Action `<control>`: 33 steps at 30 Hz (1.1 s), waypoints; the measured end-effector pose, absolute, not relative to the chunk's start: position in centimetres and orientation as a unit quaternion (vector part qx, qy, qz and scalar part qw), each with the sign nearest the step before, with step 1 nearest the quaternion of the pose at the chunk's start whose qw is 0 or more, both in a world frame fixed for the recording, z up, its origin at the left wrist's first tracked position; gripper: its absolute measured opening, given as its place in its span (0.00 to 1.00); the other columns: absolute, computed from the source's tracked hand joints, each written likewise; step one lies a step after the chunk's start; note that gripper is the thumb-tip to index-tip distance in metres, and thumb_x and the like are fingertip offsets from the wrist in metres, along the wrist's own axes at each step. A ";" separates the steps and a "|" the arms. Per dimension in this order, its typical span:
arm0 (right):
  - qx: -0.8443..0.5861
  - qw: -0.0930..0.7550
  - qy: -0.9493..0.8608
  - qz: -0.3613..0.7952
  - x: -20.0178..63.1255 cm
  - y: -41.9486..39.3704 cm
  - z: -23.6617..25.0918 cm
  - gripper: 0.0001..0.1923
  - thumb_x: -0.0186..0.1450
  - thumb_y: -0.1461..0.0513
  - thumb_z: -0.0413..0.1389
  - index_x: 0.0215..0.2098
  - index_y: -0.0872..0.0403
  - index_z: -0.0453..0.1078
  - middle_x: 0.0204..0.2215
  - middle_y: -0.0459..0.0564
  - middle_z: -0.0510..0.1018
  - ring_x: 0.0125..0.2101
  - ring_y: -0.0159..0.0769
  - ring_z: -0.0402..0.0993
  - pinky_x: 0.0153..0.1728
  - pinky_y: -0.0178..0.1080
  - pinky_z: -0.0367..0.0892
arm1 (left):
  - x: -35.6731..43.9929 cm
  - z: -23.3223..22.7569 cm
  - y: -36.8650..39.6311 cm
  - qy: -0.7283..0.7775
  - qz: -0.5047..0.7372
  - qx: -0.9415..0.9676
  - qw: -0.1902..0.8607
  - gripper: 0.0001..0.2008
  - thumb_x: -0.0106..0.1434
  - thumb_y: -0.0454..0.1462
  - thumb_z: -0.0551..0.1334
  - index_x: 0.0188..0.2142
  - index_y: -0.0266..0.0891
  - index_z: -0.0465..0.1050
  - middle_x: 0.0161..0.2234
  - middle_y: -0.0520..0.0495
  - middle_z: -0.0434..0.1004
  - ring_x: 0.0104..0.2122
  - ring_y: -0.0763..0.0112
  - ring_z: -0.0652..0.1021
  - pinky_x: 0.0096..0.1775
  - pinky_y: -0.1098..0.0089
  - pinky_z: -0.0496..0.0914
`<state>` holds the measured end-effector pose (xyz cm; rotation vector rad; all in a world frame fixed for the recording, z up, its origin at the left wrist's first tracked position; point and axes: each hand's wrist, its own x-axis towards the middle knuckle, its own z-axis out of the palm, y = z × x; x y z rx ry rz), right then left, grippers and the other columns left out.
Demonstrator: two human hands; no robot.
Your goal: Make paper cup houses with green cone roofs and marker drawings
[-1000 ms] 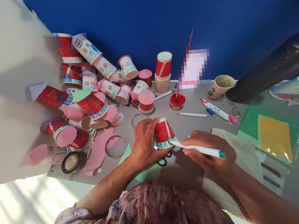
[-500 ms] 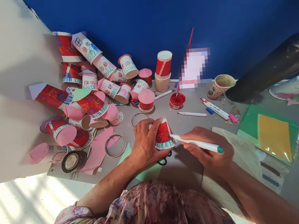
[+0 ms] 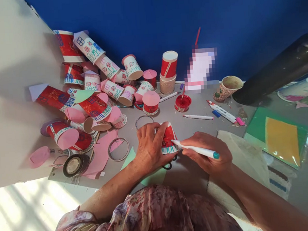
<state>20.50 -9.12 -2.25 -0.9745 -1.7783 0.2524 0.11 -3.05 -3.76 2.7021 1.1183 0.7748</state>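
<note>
1. A red paper cup [image 3: 168, 138] is held upside down on the grey table [image 3: 194, 126], just in front of the person, by the left hand [image 3: 149, 148], whose fingers are wrapped around its left side.
2. A white marker with a teal end [image 3: 195, 148] is gripped by the right hand [image 3: 207, 152] in a writing hold, fingers closed around the barrel.
3. The marker's tip is set against the cup's right side, near the lower rim, where teal strokes are drawn (the rim faces down).
4. Black scissor handles [image 3: 169, 164] are partly seen beneath the left hand, lying on a pale green sheet [image 3: 150, 177].
5. To the left, a heap of decorated cups [image 3: 94, 95] with pink paper discs is piled against the white wall.
6. A roll of tape [image 3: 74, 165] and two cut rings [image 3: 118, 150] lie near the heap on the table.
7. Behind the held cup, a stack of plain cups [image 3: 168, 74] and a small pot of red paint [image 3: 182, 103] stand near the blue wall.
8. Several markers [image 3: 221, 112] are scattered to the right, beside a green folder with a yellow sheet [image 3: 280, 136].
</note>
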 end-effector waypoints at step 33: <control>-0.497 0.343 -0.761 0.235 23.3 -8.4 -3.0 0.48 0.54 0.50 0.74 0.69 0.44 0.61 0.57 0.59 0.74 0.57 0.55 0.72 0.52 0.54 0.75 | -0.4 -2.7 -3.2 0.297 0.282 0.866 0.286 0.52 0.54 0.43 0.73 0.72 0.48 0.46 0.62 0.36 0.62 0.61 0.46 0.66 0.61 0.45 0.64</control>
